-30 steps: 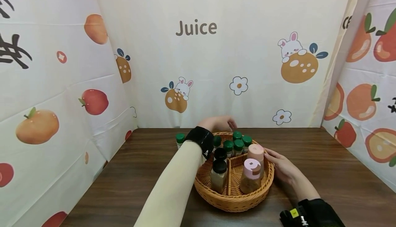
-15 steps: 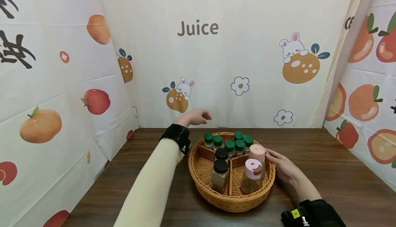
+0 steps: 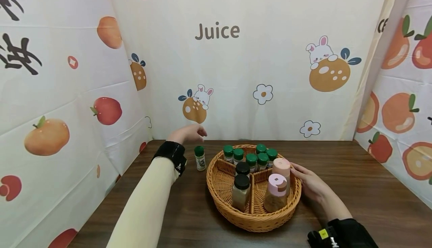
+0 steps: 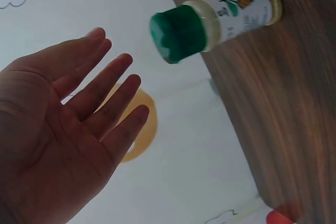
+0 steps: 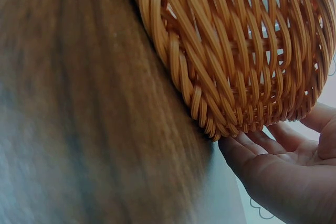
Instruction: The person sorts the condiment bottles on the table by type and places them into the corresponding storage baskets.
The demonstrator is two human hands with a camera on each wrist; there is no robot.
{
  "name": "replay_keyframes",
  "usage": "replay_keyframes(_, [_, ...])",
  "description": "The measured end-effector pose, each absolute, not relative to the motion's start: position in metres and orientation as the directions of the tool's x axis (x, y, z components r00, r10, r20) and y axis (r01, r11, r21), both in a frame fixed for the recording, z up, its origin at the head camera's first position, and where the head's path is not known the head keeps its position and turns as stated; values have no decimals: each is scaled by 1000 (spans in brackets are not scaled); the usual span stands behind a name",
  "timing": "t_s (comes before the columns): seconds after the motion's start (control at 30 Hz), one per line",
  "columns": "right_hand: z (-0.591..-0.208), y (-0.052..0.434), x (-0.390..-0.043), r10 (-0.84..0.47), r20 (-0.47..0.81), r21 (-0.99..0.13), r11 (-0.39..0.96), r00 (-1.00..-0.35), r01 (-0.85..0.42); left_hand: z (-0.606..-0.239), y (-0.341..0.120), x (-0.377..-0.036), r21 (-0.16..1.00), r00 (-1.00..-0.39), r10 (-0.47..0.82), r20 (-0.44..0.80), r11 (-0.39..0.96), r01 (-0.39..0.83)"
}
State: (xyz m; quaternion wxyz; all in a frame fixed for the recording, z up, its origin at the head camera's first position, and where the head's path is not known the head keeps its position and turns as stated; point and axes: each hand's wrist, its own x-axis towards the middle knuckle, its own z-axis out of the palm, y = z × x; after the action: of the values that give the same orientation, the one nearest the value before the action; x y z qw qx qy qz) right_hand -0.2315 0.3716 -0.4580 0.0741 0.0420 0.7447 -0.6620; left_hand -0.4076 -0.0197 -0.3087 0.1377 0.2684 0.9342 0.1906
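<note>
head view first: the left hand (image 3: 187, 133) hangs above the back left part of the wooden table (image 3: 354, 188), its fingers loose and holding nothing. just below and to the right of it a small green-capped jar (image 3: 200, 158) stands upright on the table, outside the wicker basket (image 3: 256, 218) and just beside its left rim. hand and jar are apart.

left wrist view: the palm faces the camera with the fingers (image 4: 113, 85) straight and slightly spread, nothing in them. the same jar (image 4: 218, 22) shows near the fingertips with a clear gap between, its green cap toward the hand and a printed label round its body, its base on the table (image 4: 283, 129).

head view again: the right hand (image 3: 310, 184) lies against the right side of the basket, fingers stretched out along the outer wall. the right wrist view shows the fingertips (image 5: 247, 150) touching the lower weave of the basket (image 5: 236, 51), flat rather than curled round it.

the basket is round and split by wicker dividers. six green-capped jars (image 3: 251, 158) stand in the far compartment, two black-capped jars (image 3: 240, 188) in the near left one, and two pink-capped jars (image 3: 278, 182) in the near right one, next to the right hand. a cloth backdrop (image 3: 217, 32) printed with fruit, rabbits and the word "juice" closes in the table.
</note>
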Motion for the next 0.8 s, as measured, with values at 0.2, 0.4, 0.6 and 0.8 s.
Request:
replay_keyframes(0.2, [-458, 372, -231, -32, -169, -979, 121, -985, 164, -320, -29, -407, 435, -795, 583, -167, 767, 472])
replay_keyframes(0.4, [-458, 371, -232, -27, -175, -978, 121, -984, 171, -343, -38, -415, 455, -786, 592, -175, 757, 469])
replay_keyframes(0.6, [-457, 371, -231, -27, -181, -976, 127, -983, 176, -361, -44, -417, 457, -801, 579, -153, 760, 463])
replay_keyframes(0.8, [-457, 372, -231, -37, -176, -977, 126, -984, 170, -367, -46, -416, 493, -814, 564, -140, 753, 437])
